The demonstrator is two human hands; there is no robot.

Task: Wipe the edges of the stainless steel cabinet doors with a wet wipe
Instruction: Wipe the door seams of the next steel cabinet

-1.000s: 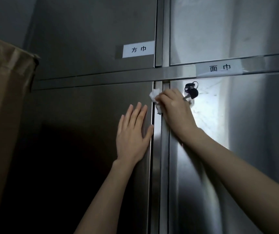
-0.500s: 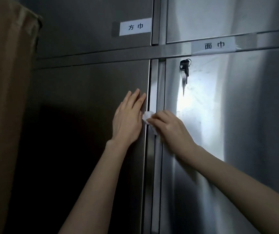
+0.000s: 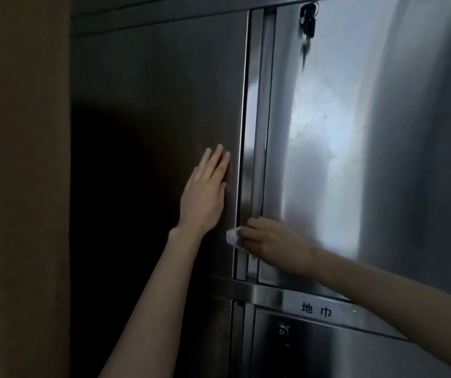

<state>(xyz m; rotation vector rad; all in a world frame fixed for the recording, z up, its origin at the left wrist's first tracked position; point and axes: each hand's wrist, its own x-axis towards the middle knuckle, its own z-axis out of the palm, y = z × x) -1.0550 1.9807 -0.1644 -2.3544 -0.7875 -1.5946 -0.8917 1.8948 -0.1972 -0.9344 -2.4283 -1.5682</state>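
Lower centre of the frame, the right hand (image 3: 270, 238) is pinching the crumpled wet wipe (image 3: 232, 237) against the vertical door edge (image 3: 246, 132), near its bottom. The left hand (image 3: 203, 197) is lying flat, fingers straight, on the left door (image 3: 150, 91). The next move is probably finishing down to the cross rail (image 3: 259, 291).

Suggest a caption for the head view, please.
Right hand presses wet wipe to door edge; left hand flat on left door.
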